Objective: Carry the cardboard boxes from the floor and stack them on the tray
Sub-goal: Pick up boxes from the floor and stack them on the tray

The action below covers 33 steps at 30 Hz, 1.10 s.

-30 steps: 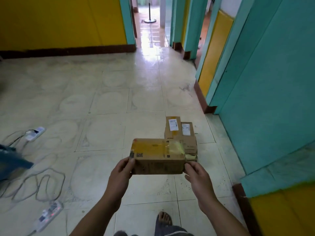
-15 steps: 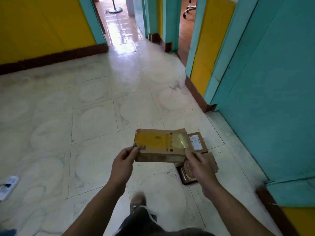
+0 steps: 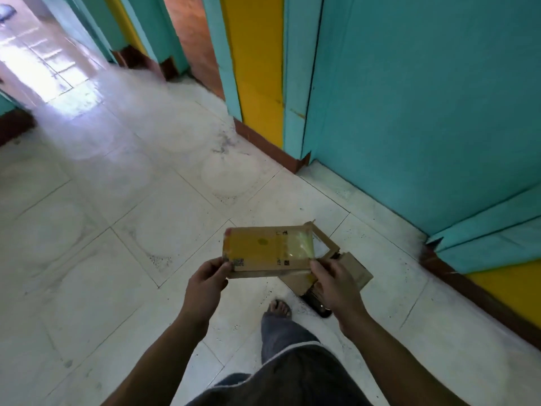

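Then held: one cardboard box (image 3: 268,252), aloft, long axis crosswise — left hand (image 3: 206,284) pinched its left end, right hand (image 3: 335,284) its right end — and the stacked boxes (image 3: 355,269) on the tray (image 3: 317,306) lay just below, nearer the right hand.

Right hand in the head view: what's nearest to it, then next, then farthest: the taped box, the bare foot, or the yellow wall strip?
1. The taped cardboard box: the right hand grips its right end.
2. The bare foot: on the floor, below and left of the hand.
3. The yellow wall strip: far ahead, at the top of the view.
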Available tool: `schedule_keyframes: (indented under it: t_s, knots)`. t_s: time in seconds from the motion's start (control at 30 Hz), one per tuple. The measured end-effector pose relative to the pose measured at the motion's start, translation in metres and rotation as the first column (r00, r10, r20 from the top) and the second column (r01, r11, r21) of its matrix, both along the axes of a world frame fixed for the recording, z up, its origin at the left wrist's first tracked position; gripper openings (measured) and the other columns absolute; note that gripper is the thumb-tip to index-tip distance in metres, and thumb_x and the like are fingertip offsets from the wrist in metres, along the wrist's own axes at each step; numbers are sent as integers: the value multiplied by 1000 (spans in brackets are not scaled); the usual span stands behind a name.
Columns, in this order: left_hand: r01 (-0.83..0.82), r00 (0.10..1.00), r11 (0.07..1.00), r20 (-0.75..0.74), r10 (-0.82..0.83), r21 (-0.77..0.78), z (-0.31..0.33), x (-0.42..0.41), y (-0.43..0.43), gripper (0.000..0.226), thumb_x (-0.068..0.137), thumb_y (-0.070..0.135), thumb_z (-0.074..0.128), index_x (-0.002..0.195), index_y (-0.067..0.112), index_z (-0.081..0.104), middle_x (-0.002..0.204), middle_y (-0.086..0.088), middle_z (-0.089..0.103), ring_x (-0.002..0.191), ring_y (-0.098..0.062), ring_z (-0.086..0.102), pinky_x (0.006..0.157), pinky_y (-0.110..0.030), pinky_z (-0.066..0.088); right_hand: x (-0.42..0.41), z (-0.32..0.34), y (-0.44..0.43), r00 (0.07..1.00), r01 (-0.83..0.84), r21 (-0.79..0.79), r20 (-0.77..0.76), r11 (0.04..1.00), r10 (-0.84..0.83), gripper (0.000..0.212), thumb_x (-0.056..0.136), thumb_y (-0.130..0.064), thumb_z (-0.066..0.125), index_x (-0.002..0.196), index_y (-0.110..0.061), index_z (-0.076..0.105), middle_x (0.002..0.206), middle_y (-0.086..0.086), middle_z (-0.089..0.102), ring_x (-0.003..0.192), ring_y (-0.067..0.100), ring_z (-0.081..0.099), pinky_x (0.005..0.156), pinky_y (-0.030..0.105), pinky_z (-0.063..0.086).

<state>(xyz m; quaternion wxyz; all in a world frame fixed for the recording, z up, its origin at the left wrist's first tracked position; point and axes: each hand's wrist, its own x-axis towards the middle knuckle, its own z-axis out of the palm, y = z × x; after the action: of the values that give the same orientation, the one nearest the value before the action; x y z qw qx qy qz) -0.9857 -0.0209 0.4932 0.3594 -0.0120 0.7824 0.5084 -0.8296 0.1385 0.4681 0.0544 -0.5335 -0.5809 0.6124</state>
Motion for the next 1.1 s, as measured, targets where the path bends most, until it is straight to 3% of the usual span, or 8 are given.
schedule_keyframes:
  t_s: [0.07, 0.17, 0.27, 0.43, 0.67, 0.8, 0.97, 1.1]
  knots:
    - [16, 1000, 999, 23, -15, -39, -5, -20, 16, 18, 101, 24, 47, 113, 19, 60, 108, 1, 63, 110, -23, 57, 102, -41, 45, -15, -7, 9, 1000, -5, -1, -2, 1000, 5, 16, 96, -38, 55, 105, -26, 62, 110, 1, 63, 96, 14, 61, 73, 28, 49]
    - [85, 995, 994, 66, -81, -70, -11, -50, 43, 21, 99, 21, 51, 116, 15, 61, 109, -3, 64, 108, -23, 58, 101, -40, 45, -34, -17, 24, 997, 77, -24, 17, 997, -77, 16, 96, -36, 56, 107, -25, 61, 113, 4, 63, 98, 16, 61, 79, 32, 51]
    - [161, 985, 981, 81, -153, -106, -16, -70, 69, 15, 98, 21, 53, 110, 18, 61, 105, -1, 65, 97, -17, 60, 87, -32, 49, -46, -23, 32, 988, 138, -29, 66, 990, -136, 15, 97, -35, 54, 107, -27, 61, 104, -3, 65, 96, 14, 59, 84, 34, 50]
    - [347, 933, 929, 151, -328, -129, -38, -107, 113, 10, 99, 18, 53, 106, 17, 60, 98, 2, 65, 82, -5, 62, 53, -11, 50, -66, -44, 40, 950, 272, -27, 170, 962, -264, 13, 98, -37, 52, 105, -30, 60, 94, -8, 63, 86, 8, 57, 74, 29, 46]
    - [629, 768, 762, 282, -575, -156, -95, -174, 162, 11, 94, 11, 59, 96, 21, 63, 100, -4, 69, 89, -17, 64, 73, -25, 47, -105, -78, 38, 855, 464, -47, 284, 885, -433, 11, 99, -31, 50, 100, -35, 60, 90, -15, 65, 79, 4, 60, 63, 16, 39]
    - [712, 693, 687, 308, -652, -146, -135, -194, 193, 11, 94, 15, 60, 99, 25, 63, 92, 7, 69, 81, -5, 64, 65, -16, 46, -126, -109, 42, 784, 575, -39, 312, 817, -536, 15, 100, -30, 48, 104, -31, 63, 90, -12, 65, 76, 5, 58, 67, 17, 42]
    - [766, 640, 621, 293, -711, -166, -195, -196, 222, 14, 95, 16, 58, 97, 30, 62, 92, 12, 67, 85, -3, 62, 67, -17, 44, -131, -158, 58, 710, 682, -53, 287, 729, -643, 11, 100, -28, 50, 99, -34, 60, 92, -19, 63, 87, 7, 60, 79, 24, 50]
    - [789, 613, 591, 268, -743, -166, -248, -184, 247, 17, 96, 16, 58, 91, 31, 62, 81, 13, 65, 75, -1, 63, 62, -14, 48, -120, -210, 75, 646, 751, -52, 265, 658, -716, 13, 99, -25, 51, 96, -32, 61, 91, -15, 65, 88, 8, 61, 68, 20, 48]
